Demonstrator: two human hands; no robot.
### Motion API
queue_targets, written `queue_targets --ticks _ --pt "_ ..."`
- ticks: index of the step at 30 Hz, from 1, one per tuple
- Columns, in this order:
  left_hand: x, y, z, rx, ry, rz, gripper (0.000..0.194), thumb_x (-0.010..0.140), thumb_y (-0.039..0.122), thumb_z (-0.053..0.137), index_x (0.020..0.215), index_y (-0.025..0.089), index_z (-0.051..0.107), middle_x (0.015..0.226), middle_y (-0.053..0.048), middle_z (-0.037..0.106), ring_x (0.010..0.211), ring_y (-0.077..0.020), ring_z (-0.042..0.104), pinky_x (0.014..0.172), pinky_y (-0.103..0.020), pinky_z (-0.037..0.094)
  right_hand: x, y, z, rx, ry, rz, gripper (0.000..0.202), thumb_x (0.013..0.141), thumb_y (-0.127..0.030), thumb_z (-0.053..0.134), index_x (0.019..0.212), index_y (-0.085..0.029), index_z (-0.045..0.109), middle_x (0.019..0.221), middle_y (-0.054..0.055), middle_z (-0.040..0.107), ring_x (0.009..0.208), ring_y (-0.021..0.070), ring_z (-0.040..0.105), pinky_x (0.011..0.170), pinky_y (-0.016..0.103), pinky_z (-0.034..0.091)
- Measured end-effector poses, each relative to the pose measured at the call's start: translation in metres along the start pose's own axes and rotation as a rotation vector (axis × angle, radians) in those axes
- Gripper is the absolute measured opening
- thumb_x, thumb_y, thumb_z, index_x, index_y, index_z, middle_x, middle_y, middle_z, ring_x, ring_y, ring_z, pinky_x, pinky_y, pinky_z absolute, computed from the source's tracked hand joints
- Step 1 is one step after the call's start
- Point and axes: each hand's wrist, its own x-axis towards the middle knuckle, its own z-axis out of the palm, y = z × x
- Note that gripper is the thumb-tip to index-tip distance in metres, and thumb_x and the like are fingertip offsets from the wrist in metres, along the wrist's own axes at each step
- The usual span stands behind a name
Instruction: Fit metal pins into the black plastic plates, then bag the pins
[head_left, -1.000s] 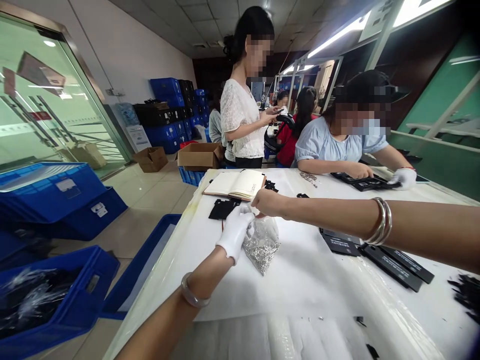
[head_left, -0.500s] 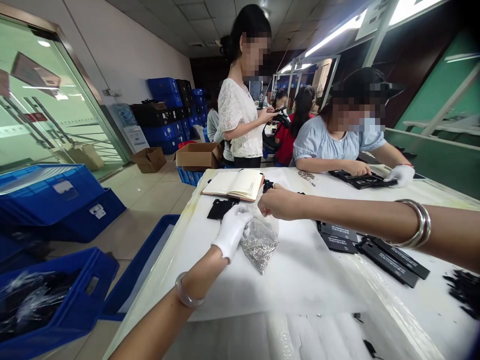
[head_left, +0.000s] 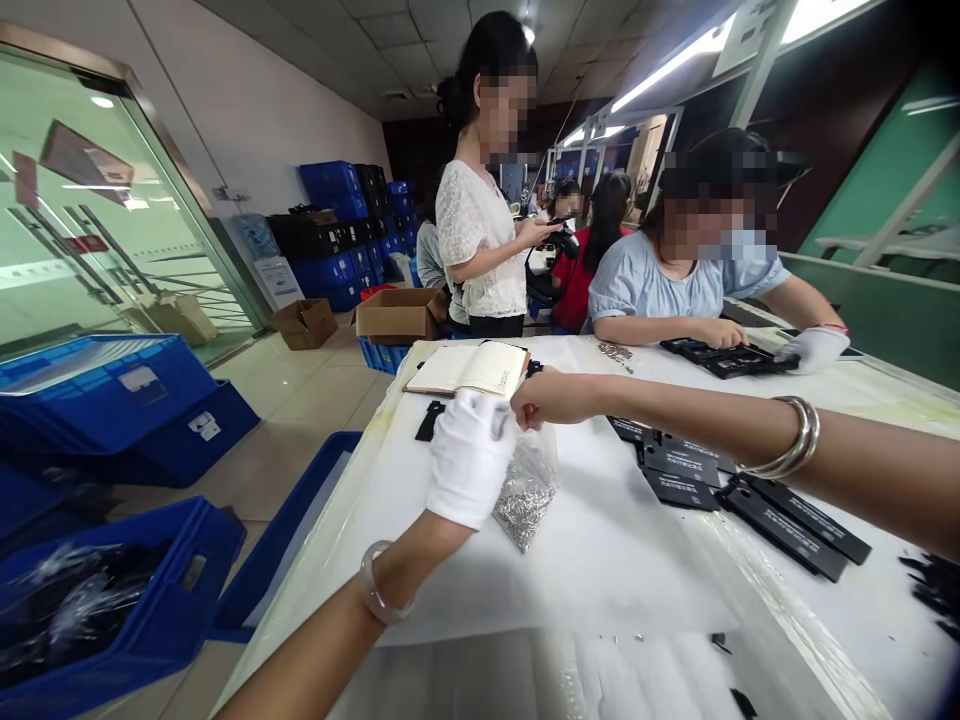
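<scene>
A clear plastic bag (head_left: 528, 490) with many small silver metal pieces, which look like screws, hangs or rests over the white-covered table (head_left: 600, 570), its corner pointing down. My right hand (head_left: 551, 397), bare and closed, grips the bag's top edge. My left hand (head_left: 472, 455), in a white glove, is closed at the bag's upper left side, its back towards me. Its fingertips are largely hidden. Just behind my hands lies an open notebook (head_left: 469, 368). A black part (head_left: 429, 422) shows partly behind the glove.
Flat black printed parts (head_left: 787, 525) lie at the right, with a pile of small black pieces (head_left: 934, 595) beyond them. A co-worker in light blue (head_left: 652, 285) works across the table over black parts. Blue crates (head_left: 112, 590) stand on the floor at the left.
My left hand has turned and come nearer to my right hand, its back now covering more of the bag's left side. My right hand stays at the bag's top.
</scene>
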Motion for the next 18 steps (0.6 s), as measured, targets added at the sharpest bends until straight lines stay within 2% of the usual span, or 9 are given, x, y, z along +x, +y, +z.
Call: queue_targets --ticks 2,3,5,9,12,14,18 --pt "0.0 0.004 0.004 0.339 -0.069 0.244 0.023 0.078 0.043 0.057 0.087 0.023 0.063 0.093 -0.008 0.058 0.091 -0.0258 0.05 0.08 -0.035 0.034 0.005 0.005 -0.001 0.058 -0.026 0.036 0.024 0.068 0.0 0.056 0.086 -0.015 0.059 0.087 0.004 0.067 0.087 0.0192 0.059 0.07 0.025 0.035" --pt "0.002 0.004 0.007 0.45 -0.121 0.298 0.025 0.078 0.046 0.058 0.087 0.023 0.065 0.09 -0.009 0.059 0.09 -0.0271 0.051 0.08 -0.036 0.034 0.008 0.008 -0.001 0.091 -0.04 0.056 0.028 0.066 -0.002 0.059 0.091 -0.015 0.057 0.09 0.004 0.067 0.087 0.0199 0.059 0.067 0.024 0.036" --pt "0.005 0.003 0.013 0.503 -0.182 0.258 0.029 0.074 0.048 0.063 0.089 0.024 0.066 0.085 -0.009 0.06 0.087 -0.0277 0.052 0.077 -0.035 0.034 0.011 0.014 0.0 0.163 -0.086 0.092 0.036 0.064 -0.005 0.062 0.098 -0.015 0.053 0.092 0.004 0.066 0.087 0.0202 0.059 0.065 0.023 0.038" --pt "0.01 -0.003 0.021 0.288 -0.23 0.099 0.031 0.065 0.048 0.071 0.085 0.025 0.067 0.079 -0.006 0.062 0.079 -0.0246 0.054 0.07 -0.031 0.035 0.013 0.019 0.005 0.293 -0.214 0.114 0.029 0.064 -0.004 0.056 0.091 -0.014 0.052 0.08 0.002 0.065 0.084 0.018 0.06 0.068 0.023 0.041" --pt "0.01 -0.004 0.021 -0.053 -0.364 -0.065 0.028 0.062 0.04 0.076 0.078 0.022 0.062 0.067 -0.001 0.061 0.066 -0.0176 0.054 0.061 -0.024 0.036 0.011 0.022 0.009 0.345 -0.262 0.123 0.027 0.063 -0.003 0.053 0.088 -0.015 0.054 0.08 0.002 0.065 0.085 0.0177 0.06 0.07 0.023 0.041" --pt "0.009 -0.003 0.021 -0.21 -0.463 -0.157 0.028 0.063 0.036 0.075 0.081 0.02 0.061 0.065 0.0 0.061 0.06 -0.0144 0.054 0.057 -0.022 0.037 0.01 0.025 0.011 0.366 -0.286 0.135 0.028 0.064 -0.004 0.052 0.09 -0.015 0.053 0.08 0.003 0.067 0.086 0.0177 0.06 0.071 0.023 0.041" --pt "0.011 -0.002 0.021 -0.236 -0.559 -0.182 0.031 0.066 0.041 0.072 0.085 0.017 0.065 0.077 -0.003 0.065 0.065 -0.0135 0.056 0.057 -0.021 0.038 0.01 0.034 0.013 0.384 -0.318 0.158 0.023 0.067 -0.008 0.05 0.089 -0.016 0.051 0.073 0.002 0.068 0.082 0.017 0.059 0.071 0.024 0.04"
